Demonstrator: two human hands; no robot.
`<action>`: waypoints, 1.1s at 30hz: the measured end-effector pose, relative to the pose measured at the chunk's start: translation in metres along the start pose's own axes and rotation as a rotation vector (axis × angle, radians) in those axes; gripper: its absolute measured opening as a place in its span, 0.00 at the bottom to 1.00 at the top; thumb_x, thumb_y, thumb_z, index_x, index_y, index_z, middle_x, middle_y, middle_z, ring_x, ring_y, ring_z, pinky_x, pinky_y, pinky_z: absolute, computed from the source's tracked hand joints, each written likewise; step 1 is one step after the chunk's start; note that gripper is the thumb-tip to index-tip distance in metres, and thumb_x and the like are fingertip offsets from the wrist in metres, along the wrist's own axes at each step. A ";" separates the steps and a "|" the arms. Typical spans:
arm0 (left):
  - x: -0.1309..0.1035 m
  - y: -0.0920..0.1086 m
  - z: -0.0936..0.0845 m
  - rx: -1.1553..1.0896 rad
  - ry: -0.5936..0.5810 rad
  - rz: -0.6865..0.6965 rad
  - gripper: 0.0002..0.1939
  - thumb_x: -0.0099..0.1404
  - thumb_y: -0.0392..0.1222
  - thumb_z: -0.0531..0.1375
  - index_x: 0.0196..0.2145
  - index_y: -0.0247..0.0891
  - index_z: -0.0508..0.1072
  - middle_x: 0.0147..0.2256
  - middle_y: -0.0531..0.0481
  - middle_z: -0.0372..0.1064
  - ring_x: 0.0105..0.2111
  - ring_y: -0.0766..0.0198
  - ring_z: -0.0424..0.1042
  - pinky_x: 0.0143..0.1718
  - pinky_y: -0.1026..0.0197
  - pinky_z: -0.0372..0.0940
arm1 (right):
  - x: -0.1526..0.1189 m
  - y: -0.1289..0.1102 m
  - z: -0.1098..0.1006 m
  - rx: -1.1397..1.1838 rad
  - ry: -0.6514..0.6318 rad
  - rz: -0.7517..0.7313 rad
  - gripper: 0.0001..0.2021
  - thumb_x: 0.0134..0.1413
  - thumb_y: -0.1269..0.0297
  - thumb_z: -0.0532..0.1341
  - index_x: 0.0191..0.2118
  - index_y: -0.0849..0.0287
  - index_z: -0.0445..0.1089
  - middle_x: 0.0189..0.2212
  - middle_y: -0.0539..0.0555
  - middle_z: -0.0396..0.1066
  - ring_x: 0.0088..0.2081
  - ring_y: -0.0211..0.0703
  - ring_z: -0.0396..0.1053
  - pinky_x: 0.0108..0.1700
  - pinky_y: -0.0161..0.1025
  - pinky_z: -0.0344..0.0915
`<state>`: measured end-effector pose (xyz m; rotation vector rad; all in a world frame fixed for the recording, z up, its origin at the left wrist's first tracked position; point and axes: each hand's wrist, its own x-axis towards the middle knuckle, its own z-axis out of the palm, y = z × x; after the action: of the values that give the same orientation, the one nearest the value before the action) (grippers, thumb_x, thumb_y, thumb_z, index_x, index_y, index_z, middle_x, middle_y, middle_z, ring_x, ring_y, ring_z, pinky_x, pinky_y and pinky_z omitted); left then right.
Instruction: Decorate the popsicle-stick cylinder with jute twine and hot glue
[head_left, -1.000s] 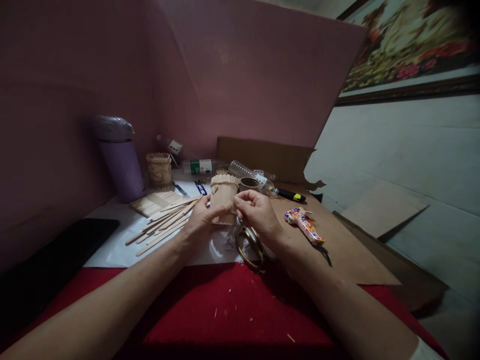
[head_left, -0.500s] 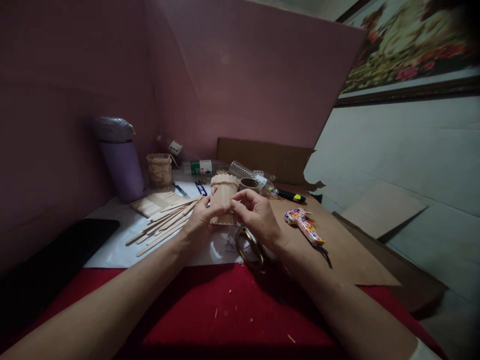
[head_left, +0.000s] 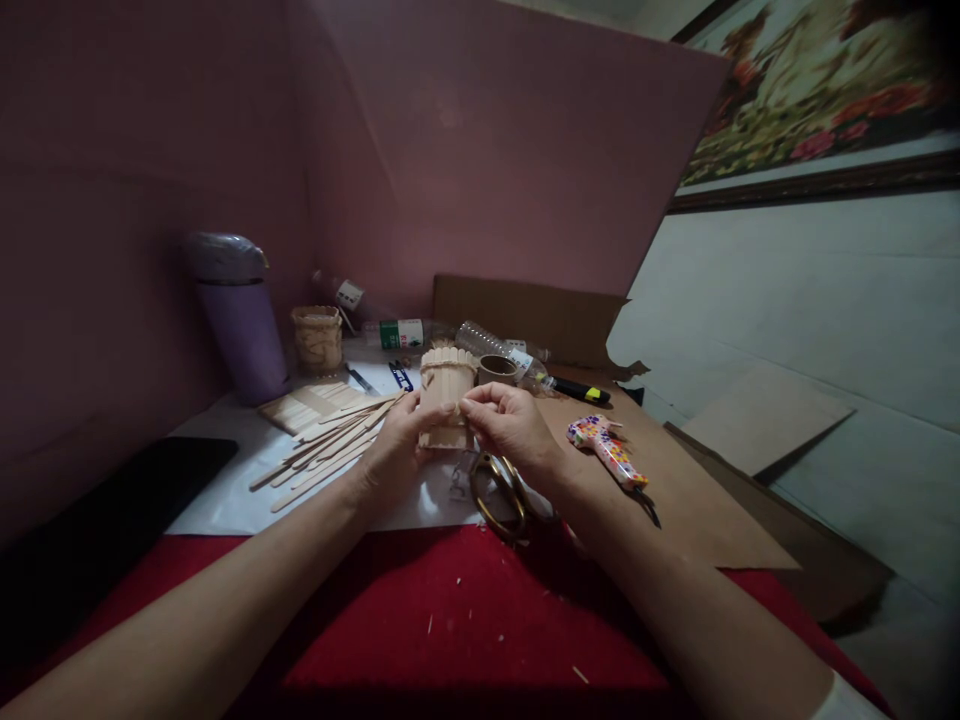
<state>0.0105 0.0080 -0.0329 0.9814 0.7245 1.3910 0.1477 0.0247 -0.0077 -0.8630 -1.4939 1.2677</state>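
Observation:
A small cup made of upright craft sticks, with twine around its upper edge, stands upright in front of me. My left hand is closed around its left side, the thumb lying across the front. The fingertips of my right hand are pinched together at the cup's right side; what they pinch is too small to make out. Gold-handled scissors lie just below my right hand. To the left, loose craft sticks fan out beside a banded bundle of sticks.
A purple tumbler and a second stick cup stand at the back left. Plastic bottles and a cardboard tube are behind the cup. On the right, a patterned glue gun and a box cutter lie on cardboard.
Both hands and the cup stay in nearly the same place. My right wrist has turned very slightly, its fingers still pinched at the cup's side.

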 end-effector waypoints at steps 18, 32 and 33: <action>-0.002 0.000 0.002 -0.006 -0.007 -0.006 0.20 0.53 0.40 0.66 0.44 0.35 0.70 0.37 0.43 0.73 0.32 0.56 0.73 0.33 0.53 0.70 | 0.000 0.000 -0.001 0.062 -0.010 0.012 0.11 0.43 0.59 0.65 0.28 0.58 0.63 0.12 0.41 0.60 0.13 0.28 0.51 0.17 0.29 0.44; -0.001 0.001 0.002 -0.026 0.016 -0.004 0.20 0.52 0.40 0.66 0.43 0.36 0.70 0.37 0.43 0.73 0.31 0.58 0.73 0.34 0.54 0.70 | 0.000 0.002 0.001 -0.012 0.021 -0.073 0.08 0.46 0.60 0.62 0.27 0.57 0.63 0.13 0.41 0.59 0.15 0.29 0.52 0.18 0.30 0.47; -0.002 0.002 0.002 -0.025 0.014 -0.006 0.20 0.52 0.40 0.66 0.43 0.36 0.70 0.37 0.43 0.73 0.31 0.58 0.73 0.33 0.54 0.70 | 0.000 0.003 0.001 -0.020 0.022 -0.077 0.09 0.46 0.59 0.62 0.27 0.57 0.63 0.13 0.41 0.58 0.15 0.29 0.52 0.18 0.30 0.47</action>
<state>0.0116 0.0059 -0.0308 0.9502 0.7179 1.4000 0.1462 0.0251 -0.0101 -0.8226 -1.5105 1.1847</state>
